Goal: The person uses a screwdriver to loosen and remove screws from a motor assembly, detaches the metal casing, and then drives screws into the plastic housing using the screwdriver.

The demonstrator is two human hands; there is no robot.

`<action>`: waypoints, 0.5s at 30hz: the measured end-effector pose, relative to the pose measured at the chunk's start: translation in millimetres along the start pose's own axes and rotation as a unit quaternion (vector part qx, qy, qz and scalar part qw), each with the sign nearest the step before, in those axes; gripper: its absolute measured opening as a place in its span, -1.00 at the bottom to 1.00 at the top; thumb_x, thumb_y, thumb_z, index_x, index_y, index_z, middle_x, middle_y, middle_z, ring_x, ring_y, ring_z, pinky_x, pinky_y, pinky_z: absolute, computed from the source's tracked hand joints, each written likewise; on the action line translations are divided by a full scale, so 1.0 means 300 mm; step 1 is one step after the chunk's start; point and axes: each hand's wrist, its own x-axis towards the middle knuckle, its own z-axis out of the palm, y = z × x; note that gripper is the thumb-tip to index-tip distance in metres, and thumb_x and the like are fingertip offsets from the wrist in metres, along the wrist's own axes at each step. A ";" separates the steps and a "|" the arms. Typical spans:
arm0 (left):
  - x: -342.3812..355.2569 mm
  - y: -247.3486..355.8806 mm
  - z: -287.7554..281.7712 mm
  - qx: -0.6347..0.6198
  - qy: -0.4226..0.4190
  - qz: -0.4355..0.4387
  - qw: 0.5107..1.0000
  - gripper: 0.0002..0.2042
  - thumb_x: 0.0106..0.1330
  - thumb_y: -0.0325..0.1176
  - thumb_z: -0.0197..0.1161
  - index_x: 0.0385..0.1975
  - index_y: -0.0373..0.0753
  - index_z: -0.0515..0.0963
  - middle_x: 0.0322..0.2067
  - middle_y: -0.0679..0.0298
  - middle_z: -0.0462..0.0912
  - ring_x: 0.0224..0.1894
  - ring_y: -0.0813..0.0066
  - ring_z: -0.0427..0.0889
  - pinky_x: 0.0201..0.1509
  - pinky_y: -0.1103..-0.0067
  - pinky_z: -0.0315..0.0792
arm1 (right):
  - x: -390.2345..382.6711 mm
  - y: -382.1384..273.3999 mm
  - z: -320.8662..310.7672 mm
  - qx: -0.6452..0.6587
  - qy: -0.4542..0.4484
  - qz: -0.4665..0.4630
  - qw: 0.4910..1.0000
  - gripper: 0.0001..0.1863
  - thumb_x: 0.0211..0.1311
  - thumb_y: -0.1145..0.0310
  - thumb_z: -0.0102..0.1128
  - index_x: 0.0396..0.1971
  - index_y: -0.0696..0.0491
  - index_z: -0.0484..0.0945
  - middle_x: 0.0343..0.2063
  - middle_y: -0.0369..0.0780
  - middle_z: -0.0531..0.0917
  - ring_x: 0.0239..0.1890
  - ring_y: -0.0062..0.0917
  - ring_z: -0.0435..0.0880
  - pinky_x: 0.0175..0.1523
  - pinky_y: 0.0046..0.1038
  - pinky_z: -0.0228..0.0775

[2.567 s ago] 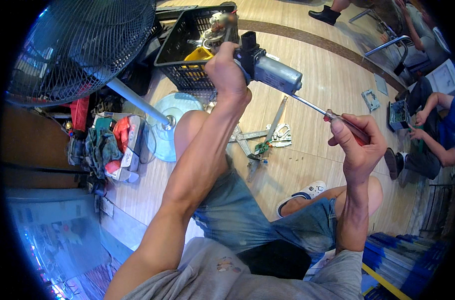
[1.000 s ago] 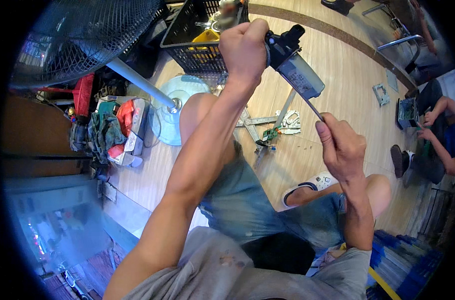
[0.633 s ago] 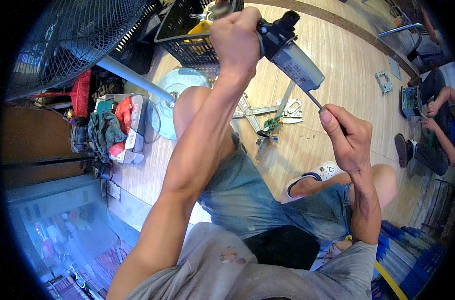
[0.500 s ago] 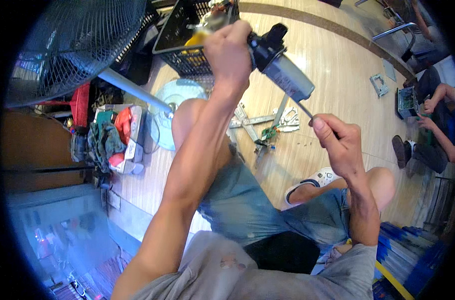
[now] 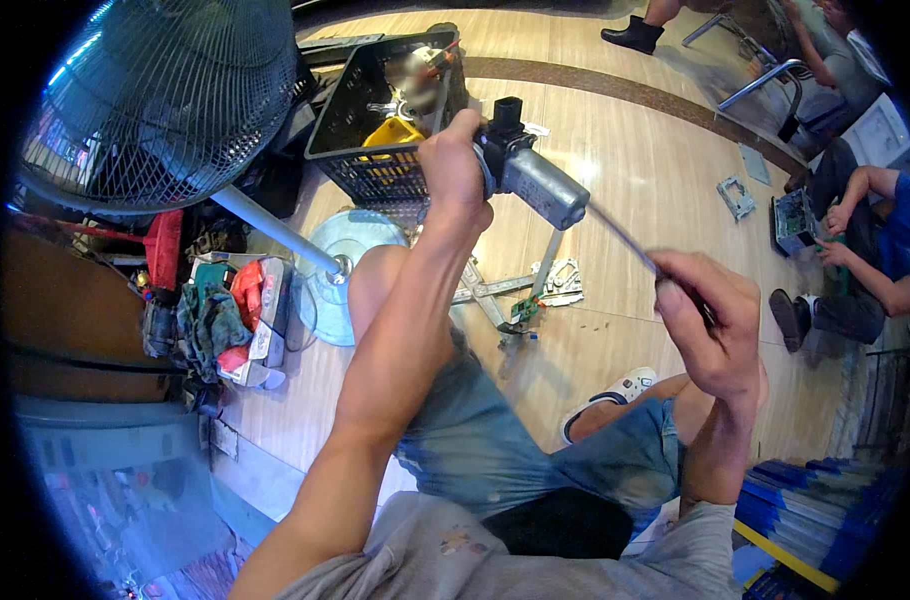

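Note:
My left hand [image 5: 455, 175] is closed round the black housing of a small electric motor [image 5: 545, 188], raised in front of me. Its silver cylindrical body points right and a black connector stands up from the housing. In my right hand [image 5: 712, 318] is a screwdriver [image 5: 620, 237]; its handle is hidden in the fist. The thin metal shaft slants up to the left, its tip at or close to the end of the motor's silver can. Whether the tip touches cannot be made out.
A black plastic crate [image 5: 360, 170] with parts stands beyond my left hand. To the left are a standing fan [image 5: 200, 120] and a box with rags [image 5: 265, 335]. Metal brackets [image 5: 500, 290] lie on the floor. At the right a person [image 5: 875, 230] handles a metal box [image 5: 795, 222].
The motor has come lower and tilted flatter. My right hand has moved right and slightly down, and more of the screwdriver's shaft shows.

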 end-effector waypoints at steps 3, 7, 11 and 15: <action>-0.004 -0.002 0.009 -0.002 -0.015 0.003 1.000 -0.80 0.20 -0.33 0.10 -0.45 -0.34 0.56 -0.54 0.20 0.59 -0.56 0.45 0.56 -0.47 0.51 0.46 | 0.000 -0.003 0.030 -0.014 0.037 0.022 0.999 -0.77 0.09 0.54 0.29 -0.20 0.17 0.64 -0.64 -0.25 0.49 -0.66 -0.64 0.40 -0.54 -0.55 0.20; -0.006 -0.001 0.022 -0.025 -0.004 -0.001 1.000 -0.83 0.14 -0.36 0.14 -0.55 -0.35 0.53 -0.60 0.26 0.54 -0.60 0.50 0.49 -0.51 0.53 0.36 | 0.000 -0.002 0.030 -0.042 0.026 0.022 0.999 -0.76 0.07 0.53 0.31 -0.21 0.14 0.65 -0.64 -0.24 0.51 -0.66 -0.60 0.44 -0.55 -0.53 0.23; -0.010 -0.004 0.031 -0.032 -0.003 0.014 0.999 -0.82 0.08 -0.39 0.18 -0.66 -0.35 0.50 -0.64 0.32 0.48 -0.63 0.57 0.41 -0.55 0.55 0.27 | -0.002 0.008 0.018 -0.088 0.030 0.013 0.996 -0.77 0.06 0.51 0.32 -0.22 0.14 0.66 -0.64 -0.23 0.53 -0.66 -0.57 0.48 -0.55 -0.50 0.26; -0.010 -0.003 0.018 -0.032 -0.002 0.019 0.999 -0.81 0.10 -0.38 0.18 -0.66 -0.36 0.51 -0.64 0.33 0.47 -0.62 0.58 0.41 -0.54 0.56 0.27 | -0.001 0.001 0.026 -0.075 0.026 0.024 0.997 -0.77 0.05 0.50 0.33 -0.23 0.13 0.67 -0.65 -0.22 0.53 -0.65 -0.56 0.51 -0.55 -0.49 0.28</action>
